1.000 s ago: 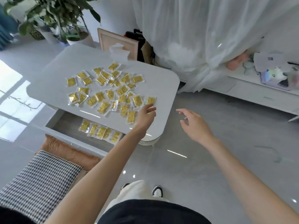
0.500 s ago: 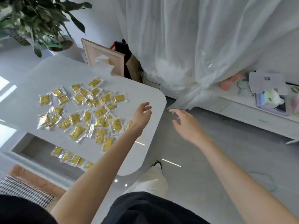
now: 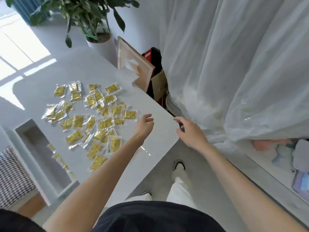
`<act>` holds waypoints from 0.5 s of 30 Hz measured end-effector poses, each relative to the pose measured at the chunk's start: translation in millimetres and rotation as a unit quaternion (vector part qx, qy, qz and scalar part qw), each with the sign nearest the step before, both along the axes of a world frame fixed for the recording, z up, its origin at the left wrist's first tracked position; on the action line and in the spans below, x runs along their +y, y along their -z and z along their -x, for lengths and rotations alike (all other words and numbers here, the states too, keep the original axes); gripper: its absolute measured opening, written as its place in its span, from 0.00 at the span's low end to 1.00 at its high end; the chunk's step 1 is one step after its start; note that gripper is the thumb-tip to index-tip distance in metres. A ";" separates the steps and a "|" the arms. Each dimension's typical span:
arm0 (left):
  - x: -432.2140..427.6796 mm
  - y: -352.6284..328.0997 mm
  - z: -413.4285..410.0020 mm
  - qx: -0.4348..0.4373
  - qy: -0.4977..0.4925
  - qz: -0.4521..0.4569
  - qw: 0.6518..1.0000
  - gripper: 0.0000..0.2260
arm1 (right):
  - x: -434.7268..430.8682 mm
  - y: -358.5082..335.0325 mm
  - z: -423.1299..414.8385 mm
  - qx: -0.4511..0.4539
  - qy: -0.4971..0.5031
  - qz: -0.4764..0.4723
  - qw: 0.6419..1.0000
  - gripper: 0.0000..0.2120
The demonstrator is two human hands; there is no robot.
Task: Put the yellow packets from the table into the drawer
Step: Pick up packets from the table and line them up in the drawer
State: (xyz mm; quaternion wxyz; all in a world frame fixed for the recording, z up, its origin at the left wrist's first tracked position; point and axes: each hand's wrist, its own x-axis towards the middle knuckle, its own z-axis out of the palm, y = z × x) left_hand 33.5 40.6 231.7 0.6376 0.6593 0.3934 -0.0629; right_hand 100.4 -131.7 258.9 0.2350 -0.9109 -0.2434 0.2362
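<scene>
Several yellow packets (image 3: pixel 93 121) in clear wrap lie scattered over the white table (image 3: pixel 160 136). The open drawer (image 3: pixel 43 153) shows under the table's left edge, with a few yellow packets (image 3: pixel 58 158) along its near side. My left hand (image 3: pixel 145 126) hovers above the table just right of the packet pile, fingers relaxed and holding nothing. My right hand (image 3: pixel 190 133) hangs over the table's right edge, fingers loosely spread and empty.
A potted plant (image 3: pixel 93 17) stands beyond the table's far corner. A framed board (image 3: pixel 133 67) and dark boxes lean behind the table. A white sheer curtain (image 3: pixel 234 64) hangs at right above a low white shelf (image 3: pixel 267 164). A houndstooth cushion (image 3: pixel 11 178) lies at lower left.
The view has swung right and closer to the table. Both hands stay empty; the left has drifted past the pile's right edge, the right nearer the table's edge.
</scene>
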 end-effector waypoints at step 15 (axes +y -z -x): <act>22.5 33.0 -61.2 0.083 -0.290 0.036 0.953 0.20 | 110.4 46.3 -187.6 0.061 -0.291 0.043 0.954 0.20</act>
